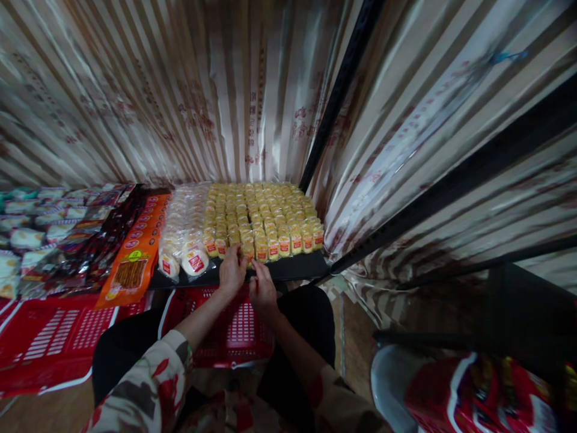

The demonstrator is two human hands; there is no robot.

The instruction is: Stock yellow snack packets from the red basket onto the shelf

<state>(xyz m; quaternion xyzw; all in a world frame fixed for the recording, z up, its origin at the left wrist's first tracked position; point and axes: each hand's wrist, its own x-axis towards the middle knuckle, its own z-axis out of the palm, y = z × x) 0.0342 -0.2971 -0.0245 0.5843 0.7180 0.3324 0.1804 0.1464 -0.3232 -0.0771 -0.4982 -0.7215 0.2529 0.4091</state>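
Rows of small yellow snack packets (pixel 283 245) with red-and-white labels stand close together on a black shelf (pixel 293 269). At the front row, my left hand (pixel 231 273) is closed with its fingertips on one yellow packet (pixel 247 246). My right hand (pixel 264 291) is just right of it, fingers bent and closed, its fingertips at the lower edge of the same packet. Part of that packet is hidden by the fingers. Left of the yellow rows lie clear-wrapped round white cakes (pixel 195 260) with red labels.
An orange snack bag (pixel 133 264), dark packets (pixel 97 240) and white packets (pixel 27 237) line the shelf leftward. Red baskets (pixel 241 325) (pixel 54 343) sit below its front edge. Striped curtains (pixel 225 90) and black metal posts (pixel 336 99) enclose the shelf. Red packages (pixel 433 391) lie lower right.
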